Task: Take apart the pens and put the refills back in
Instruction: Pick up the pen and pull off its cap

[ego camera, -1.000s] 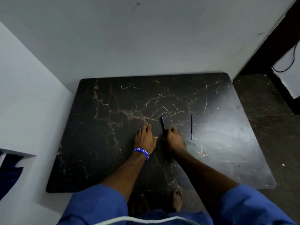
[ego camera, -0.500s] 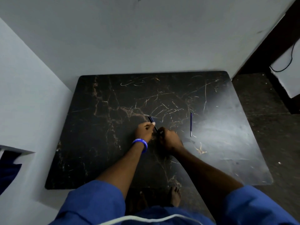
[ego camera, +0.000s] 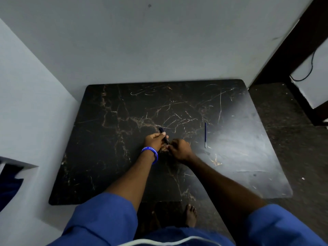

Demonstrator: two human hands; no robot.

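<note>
Head view looks down on a dark marbled table [ego camera: 110, 157] pushed into a pale corner, and both hands meet near its middle over one pen [ego camera: 164, 135]. That pen is short, dark and glossy with a blue sheen; its long axis runs on a slant, the far end poking up and away to the left past the knuckles, the near end dropping toward the right hand. The left hand [ego camera: 155, 142] is curled around the pen's upper part, fingers wrapped over the barrel, a blue wristband [ego camera: 150, 153] with white lettering just behind it. The right hand [ego camera: 179, 150] is bunched into a pinch at the pen's lower end; whether it grips the tip itself or a loosened piece I cannot tell, since the fingers hide it.

Off to the right, well apart from the hands, a thin blue refill [ego camera: 205, 134] lies flat on the table, almost straight front to back, its pale metal tip at the near end. Blue sleeves [ego camera: 106, 215] fill the bottom of the view, and a bare foot [ego camera: 190, 215] shows beneath the table's near edge.
</note>
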